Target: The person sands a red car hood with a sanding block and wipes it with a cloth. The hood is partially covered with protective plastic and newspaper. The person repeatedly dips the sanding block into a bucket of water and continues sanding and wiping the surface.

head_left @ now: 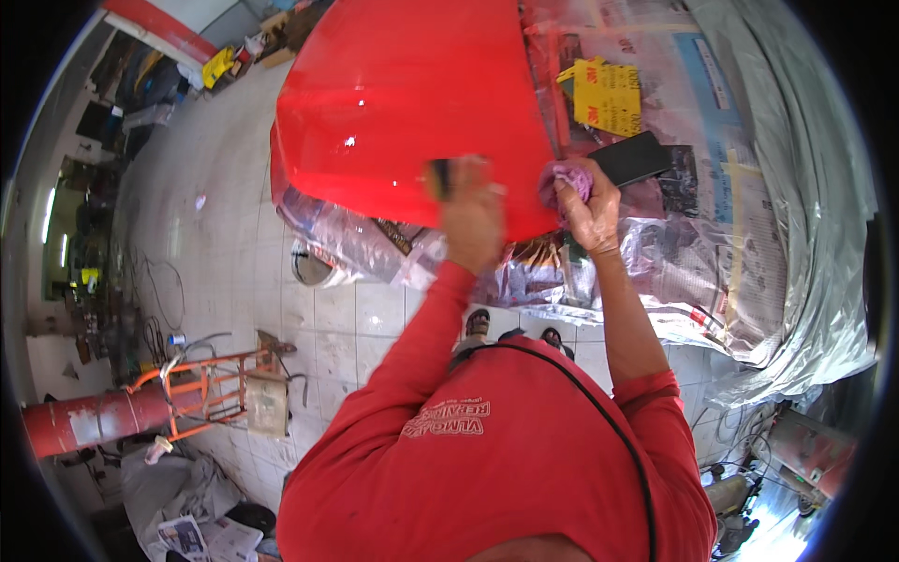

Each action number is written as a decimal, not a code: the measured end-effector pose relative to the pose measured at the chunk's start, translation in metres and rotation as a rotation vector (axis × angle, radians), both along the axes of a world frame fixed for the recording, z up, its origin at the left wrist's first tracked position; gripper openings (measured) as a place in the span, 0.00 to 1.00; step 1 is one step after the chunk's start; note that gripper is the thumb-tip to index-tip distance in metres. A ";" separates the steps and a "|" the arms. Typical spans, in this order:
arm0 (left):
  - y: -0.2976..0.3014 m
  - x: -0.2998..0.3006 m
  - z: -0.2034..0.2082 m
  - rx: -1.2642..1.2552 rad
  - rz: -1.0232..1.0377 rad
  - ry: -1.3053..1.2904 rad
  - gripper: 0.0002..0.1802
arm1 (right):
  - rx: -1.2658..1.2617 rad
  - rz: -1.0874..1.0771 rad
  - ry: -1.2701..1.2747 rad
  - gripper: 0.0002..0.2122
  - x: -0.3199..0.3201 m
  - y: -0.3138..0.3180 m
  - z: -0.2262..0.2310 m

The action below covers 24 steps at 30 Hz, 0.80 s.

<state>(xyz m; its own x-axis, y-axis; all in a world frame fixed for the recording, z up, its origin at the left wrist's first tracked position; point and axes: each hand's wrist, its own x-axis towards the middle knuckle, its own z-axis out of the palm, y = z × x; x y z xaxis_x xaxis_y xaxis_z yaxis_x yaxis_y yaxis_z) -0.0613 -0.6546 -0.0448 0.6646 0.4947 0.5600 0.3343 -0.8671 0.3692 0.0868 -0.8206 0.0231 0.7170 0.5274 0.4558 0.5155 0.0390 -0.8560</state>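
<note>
A glossy red car panel (412, 94), wet-looking with bright highlights, lies in front of me. My left hand (473, 215), smeared by motion, is on the panel near its front edge. It is closed on a small dark sanding block (438, 180) with a yellowish side; the fingers hide much of it. At the panel's right corner, my right hand (592, 211) grips a bunched pink-purple cloth (567, 178). The cloth is at the red edge. Just beyond that hand is a flat black rectangular piece (632, 159).
Yellow sandpaper sheets (604, 98) lie on newspaper masking (693, 272) right of the panel. Translucent plastic sheeting (815, 215) hangs at the far right. An orange hand truck (211, 389) and a red cylinder (103, 419) are on the left floor. A black hose (599, 389) crosses my shirt.
</note>
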 end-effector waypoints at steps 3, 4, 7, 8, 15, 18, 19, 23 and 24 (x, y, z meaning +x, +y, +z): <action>-0.021 -0.006 0.011 -0.019 -0.214 0.056 0.29 | -0.022 -0.023 0.003 0.13 0.002 -0.006 0.002; -0.002 -0.014 0.012 0.028 -0.271 0.080 0.28 | -0.043 -0.025 -0.006 0.13 0.004 -0.009 0.000; 0.186 -0.089 -0.041 0.063 0.115 -0.054 0.31 | -0.055 0.039 -0.028 0.12 -0.006 0.006 0.011; 0.211 -0.089 -0.019 -0.135 0.179 0.063 0.32 | -0.086 0.003 -0.048 0.12 -0.003 0.001 0.008; 0.031 0.003 0.013 0.161 -0.019 0.032 0.28 | -0.083 -0.068 -0.057 0.13 -0.002 0.009 0.005; -0.011 -0.012 0.027 0.010 -0.242 -0.016 0.27 | -0.106 -0.069 -0.069 0.13 -0.003 0.008 0.009; 0.028 -0.023 0.019 0.066 -0.220 -0.006 0.27 | -0.111 -0.070 -0.079 0.14 -0.003 0.006 0.010; 0.188 -0.050 -0.001 -0.204 0.081 -0.154 0.28 | -0.169 -0.052 -0.003 0.16 0.000 0.017 0.011; 0.206 -0.050 0.014 -0.340 0.113 -0.080 0.26 | -0.224 -0.085 -0.079 0.16 0.000 0.020 0.021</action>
<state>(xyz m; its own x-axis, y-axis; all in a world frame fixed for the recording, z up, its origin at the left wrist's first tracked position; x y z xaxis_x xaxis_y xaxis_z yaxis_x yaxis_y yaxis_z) -0.1113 -0.4489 -0.0305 0.5558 0.7293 0.3990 0.3790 -0.6495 0.6592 0.0871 -0.8009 0.0438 0.7295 0.5611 0.3911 0.5748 -0.1929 -0.7953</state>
